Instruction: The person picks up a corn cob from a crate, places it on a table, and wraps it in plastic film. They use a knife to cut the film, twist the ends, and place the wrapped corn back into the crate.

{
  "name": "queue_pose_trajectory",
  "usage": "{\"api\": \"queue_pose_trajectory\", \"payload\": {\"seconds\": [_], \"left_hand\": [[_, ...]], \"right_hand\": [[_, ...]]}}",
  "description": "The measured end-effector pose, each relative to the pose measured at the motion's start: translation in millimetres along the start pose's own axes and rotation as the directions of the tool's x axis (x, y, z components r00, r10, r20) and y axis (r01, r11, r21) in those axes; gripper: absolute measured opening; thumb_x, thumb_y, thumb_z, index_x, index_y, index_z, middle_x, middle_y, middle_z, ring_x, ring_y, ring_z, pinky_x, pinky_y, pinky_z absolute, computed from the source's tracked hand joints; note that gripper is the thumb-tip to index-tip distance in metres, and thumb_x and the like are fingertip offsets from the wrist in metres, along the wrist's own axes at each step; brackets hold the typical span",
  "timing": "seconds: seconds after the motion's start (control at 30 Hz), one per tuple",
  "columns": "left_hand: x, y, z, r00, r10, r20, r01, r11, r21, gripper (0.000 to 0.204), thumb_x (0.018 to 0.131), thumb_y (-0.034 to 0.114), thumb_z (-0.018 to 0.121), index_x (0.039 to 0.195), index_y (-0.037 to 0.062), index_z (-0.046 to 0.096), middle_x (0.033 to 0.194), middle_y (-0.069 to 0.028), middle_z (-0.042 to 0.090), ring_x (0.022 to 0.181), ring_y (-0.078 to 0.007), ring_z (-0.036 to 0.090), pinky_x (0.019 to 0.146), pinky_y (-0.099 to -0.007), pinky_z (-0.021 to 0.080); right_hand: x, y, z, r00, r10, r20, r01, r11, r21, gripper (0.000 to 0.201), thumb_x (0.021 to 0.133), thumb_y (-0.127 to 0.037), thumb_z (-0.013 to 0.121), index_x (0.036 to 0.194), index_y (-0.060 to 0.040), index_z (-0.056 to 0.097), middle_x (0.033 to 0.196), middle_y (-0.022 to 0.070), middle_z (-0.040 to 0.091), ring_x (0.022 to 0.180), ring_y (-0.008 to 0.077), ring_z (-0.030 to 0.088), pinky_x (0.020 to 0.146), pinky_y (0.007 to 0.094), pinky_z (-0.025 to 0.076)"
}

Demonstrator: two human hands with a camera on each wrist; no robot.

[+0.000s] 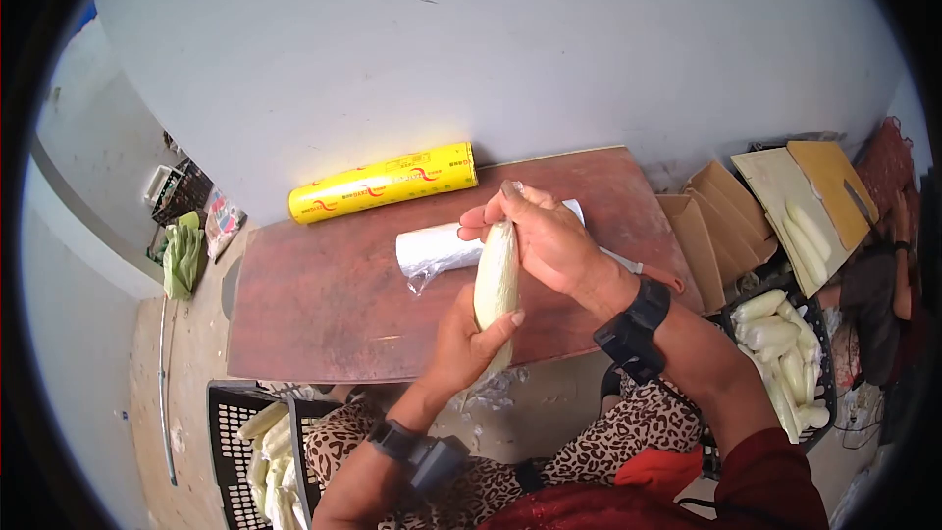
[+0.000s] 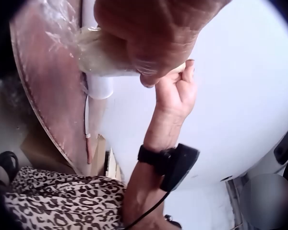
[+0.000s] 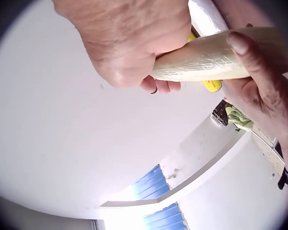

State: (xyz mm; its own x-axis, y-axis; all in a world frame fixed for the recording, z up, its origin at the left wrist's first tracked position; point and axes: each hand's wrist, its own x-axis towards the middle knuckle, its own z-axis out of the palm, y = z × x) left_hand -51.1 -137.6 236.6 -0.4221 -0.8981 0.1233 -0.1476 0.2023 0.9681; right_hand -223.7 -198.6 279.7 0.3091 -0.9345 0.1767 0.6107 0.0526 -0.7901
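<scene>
A person's left hand gripped the lower part of a pale, film-wrapped vegetable at the center of the frame, thumb across its side, while the right hand grasped its upper tip, fingers bent around it. Behind the vegetable, a roll of clear film lay on a reddish-brown table, near a yellow tube at upper left of center.

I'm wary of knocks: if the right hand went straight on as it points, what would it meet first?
Probably the yellow roll, though depth is unclear: the right hand may pass above it and reach the wall.
</scene>
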Motion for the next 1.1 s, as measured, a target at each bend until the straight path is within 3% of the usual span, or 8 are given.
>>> {"api": "queue_pose_trajectory", "payload": {"seconds": [0.1,0.4,0.5,0.57,0.77,0.9,1.0,1.1], "left_hand": [[-8,30,-7,0.912,-0.29,0.288,0.389,0.835,-0.39,0.042,0.091,0.027,0.064,0.121,0.0009,0.051,0.1,-0.0086,0.061,0.089,-0.0174,0.062,0.078,-0.0306,0.051],[-17,24,-15,0.814,-0.059,0.578,0.521,0.513,-0.682,0.067,0.083,0.049,0.068,0.123,-0.0007,0.048,0.094,-0.0128,0.059,0.084,-0.0245,0.061,0.074,-0.0355,0.051],[-21,11,-8,0.83,0.02,0.557,0.501,0.413,-0.761,0.066,0.083,0.05,0.069,0.121,0.0002,0.049,0.092,-0.0137,0.058,0.082,-0.0263,0.059,0.073,-0.0366,0.05],[-19,13,-8,0.846,-0.038,0.531,0.485,0.467,-0.739,0.064,0.083,0.05,0.069,0.12,0.0014,0.049,0.093,-0.0148,0.059,0.082,-0.026,0.061,0.072,-0.0365,0.051],[-14,25,-13,0.904,-0.178,0.388,0.412,0.601,-0.685,0.058,0.087,0.041,0.067,0.124,0.0036,0.044,0.094,-0.0157,0.062,0.079,-0.024,0.065,0.07,-0.0344,0.055],[-17,31,-17,0.935,-0.263,0.239,0.355,0.722,-0.594,0.05,0.089,0.03,0.068,0.123,0.0045,0.043,0.094,-0.0138,0.062,0.08,-0.0215,0.065,0.07,-0.0328,0.055],[-15,30,-14,0.948,-0.312,0.057,0.304,0.843,-0.443,0.044,0.087,0.024,0.071,0.113,0.0031,0.043,0.095,-0.0088,0.061,0.078,-0.0206,0.064,0.066,-0.0303,0.052],[-11,0,-9,0.974,-0.08,-0.212,0.09,0.995,0.036,0.049,0.083,0.026,0.075,0.109,0.0023,0.042,0.093,-0.0116,0.062,0.079,-0.0233,0.064,0.066,-0.0345,0.051]], "right_hand": [[-3,-7,-3,0.998,0.063,0.03,-0.064,0.997,0.032,0.035,0.103,-0.033,0.045,0.093,-0.0025,0.06,0.109,0.0238,0.064,0.106,0.0334,0.062,0.09,0.0405,0.051],[-10,-24,11,0.971,0.088,0.221,-0.112,0.989,0.101,0.036,0.102,-0.035,0.045,0.091,-0.0033,0.058,0.107,0.0236,0.065,0.104,0.0329,0.064,0.093,0.0427,0.051],[-12,-25,14,0.962,0.071,0.265,-0.109,0.985,0.133,0.035,0.102,-0.035,0.045,0.091,-0.004,0.058,0.106,0.0227,0.066,0.102,0.0322,0.065,0.094,0.0437,0.051],[-10,-26,14,0.959,0.053,0.277,-0.092,0.987,0.129,0.034,0.102,-0.034,0.045,0.091,-0.0044,0.058,0.105,0.0208,0.066,0.1,0.0307,0.065,0.091,0.0436,0.051],[3,-37,-12,0.998,-0.053,-0.045,0.062,0.974,0.218,0.027,0.101,-0.031,0.049,0.095,-0.0059,0.057,0.103,0.0109,0.065,0.099,0.0235,0.061,0.084,0.0384,0.049],[-3,-50,-14,0.98,-0.011,-0.199,0.004,0.999,-0.039,0.029,0.097,-0.037,0.057,0.099,-0.0077,0.056,0.103,0.0088,0.062,0.099,0.0199,0.059,0.082,0.0348,0.047],[-14,-49,2,0.981,0.066,-0.184,-0.116,0.954,-0.278,0.039,0.093,-0.044,0.062,0.099,-0.0064,0.055,0.099,0.0077,0.06,0.093,0.0169,0.057,0.078,0.0334,0.047],[-16,-40,9,0.97,0.113,-0.214,-0.207,0.845,-0.493,0.054,0.087,-0.055,0.065,0.098,-0.0032,0.054,0.088,0.006,0.058,0.074,0.0107,0.054,0.064,0.0267,0.047]]}}
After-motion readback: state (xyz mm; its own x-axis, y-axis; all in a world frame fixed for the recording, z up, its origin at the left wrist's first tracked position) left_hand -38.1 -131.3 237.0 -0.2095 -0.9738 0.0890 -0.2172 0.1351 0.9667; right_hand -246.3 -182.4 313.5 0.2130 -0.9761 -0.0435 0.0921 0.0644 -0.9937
